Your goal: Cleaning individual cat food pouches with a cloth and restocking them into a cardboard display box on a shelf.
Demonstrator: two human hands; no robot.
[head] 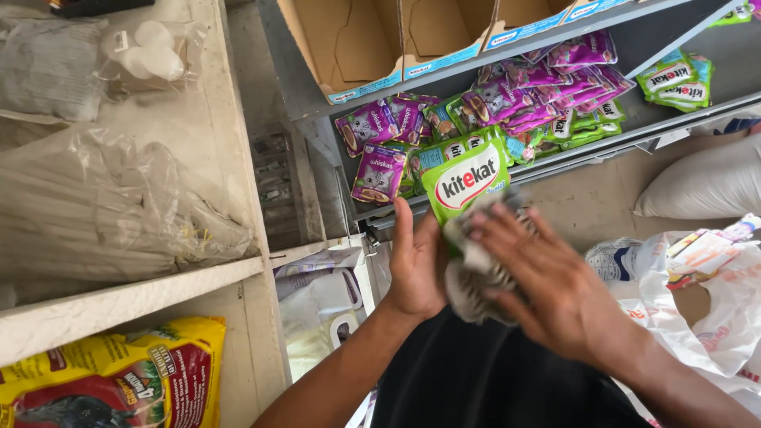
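My left hand holds a green pet-food pouch upright from behind, just in front of a grey metal shelf. My right hand presses a grey striped cloth against the lower front of that pouch. On the shelf behind lie several purple pouches and more green pouches, loosely piled.
Open cardboard boxes stand on the upper shelf. At left, a white wooden rack carries dusty plastic-wrapped goods and a yellow bag below. White sacks and plastic bags lie on the floor at right.
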